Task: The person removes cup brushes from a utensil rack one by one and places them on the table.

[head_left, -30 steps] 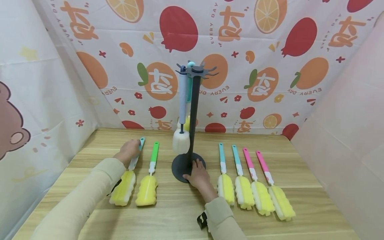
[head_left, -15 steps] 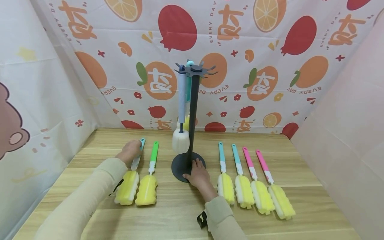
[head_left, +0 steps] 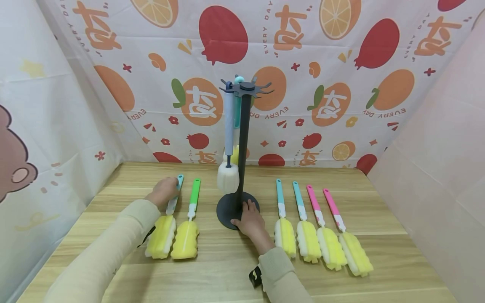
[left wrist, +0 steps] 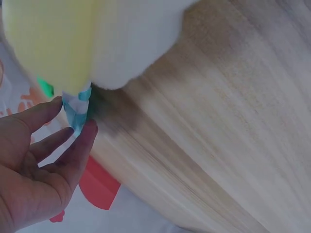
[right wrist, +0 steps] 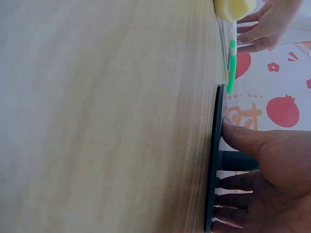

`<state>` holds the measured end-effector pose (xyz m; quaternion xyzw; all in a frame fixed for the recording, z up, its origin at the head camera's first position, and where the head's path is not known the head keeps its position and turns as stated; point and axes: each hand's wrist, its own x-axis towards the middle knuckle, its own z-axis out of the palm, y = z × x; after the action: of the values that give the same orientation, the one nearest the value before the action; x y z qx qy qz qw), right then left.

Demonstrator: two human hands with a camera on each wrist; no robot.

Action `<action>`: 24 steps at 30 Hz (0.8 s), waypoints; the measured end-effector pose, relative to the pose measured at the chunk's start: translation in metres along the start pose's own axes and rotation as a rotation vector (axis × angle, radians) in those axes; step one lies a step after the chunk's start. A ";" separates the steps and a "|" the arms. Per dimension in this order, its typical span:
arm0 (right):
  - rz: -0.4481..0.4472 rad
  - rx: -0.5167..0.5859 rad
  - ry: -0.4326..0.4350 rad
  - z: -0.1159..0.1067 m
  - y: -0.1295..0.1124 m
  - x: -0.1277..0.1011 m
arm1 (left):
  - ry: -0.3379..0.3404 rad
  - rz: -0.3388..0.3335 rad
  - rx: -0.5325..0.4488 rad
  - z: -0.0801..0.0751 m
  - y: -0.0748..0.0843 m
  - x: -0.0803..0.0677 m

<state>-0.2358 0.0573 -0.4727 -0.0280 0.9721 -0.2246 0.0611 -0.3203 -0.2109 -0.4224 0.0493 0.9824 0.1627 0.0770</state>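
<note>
My left hand (head_left: 165,192) pinches the blue-and-white handle of a sponge bottle brush (head_left: 161,237) at the table's left. In the left wrist view, thumb and fingertips meet round that handle (left wrist: 77,109), below the yellow-and-white sponge. Beside it lies a green-handled brush (head_left: 185,240) with a yellow sponge. My right hand (head_left: 251,221) rests with spread fingers on the round base (head_left: 226,212) of a black stand; the right wrist view has thumb and fingertips touching that base (right wrist: 217,160). A grey-blue brush (head_left: 229,122) and a teal-handled brush (head_left: 237,113) hang from the stand's hooks.
Right of the stand several brushes lie in a row, two with blue handles (head_left: 280,198) and two with pink handles (head_left: 333,208), sponges toward me. The wooden table (head_left: 223,277) ends at a fruit-print cloth (head_left: 170,139) behind; pale cloths hang at both sides.
My left hand has shifted the blue-handled brush slightly right, bringing its sponge closer to the green-handled brush. The right hand has stayed on the base.
</note>
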 end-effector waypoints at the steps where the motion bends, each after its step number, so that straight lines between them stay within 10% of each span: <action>1: 0.001 0.002 0.000 0.000 0.000 0.000 | 0.002 0.005 -0.009 0.000 -0.002 0.000; 6: 0.003 0.005 -0.001 0.000 0.000 0.000 | 0.081 0.075 -0.084 -0.009 -0.006 0.000; 10: 0.001 0.006 -0.011 0.000 0.000 -0.001 | 0.268 0.153 -0.199 -0.024 0.006 -0.001; 24: 0.007 0.013 -0.017 0.001 -0.001 0.000 | 0.545 0.566 -0.726 -0.080 0.114 -0.047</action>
<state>-0.2352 0.0565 -0.4729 -0.0261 0.9702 -0.2305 0.0702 -0.2793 -0.1340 -0.3040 0.2384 0.7956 0.5135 -0.2156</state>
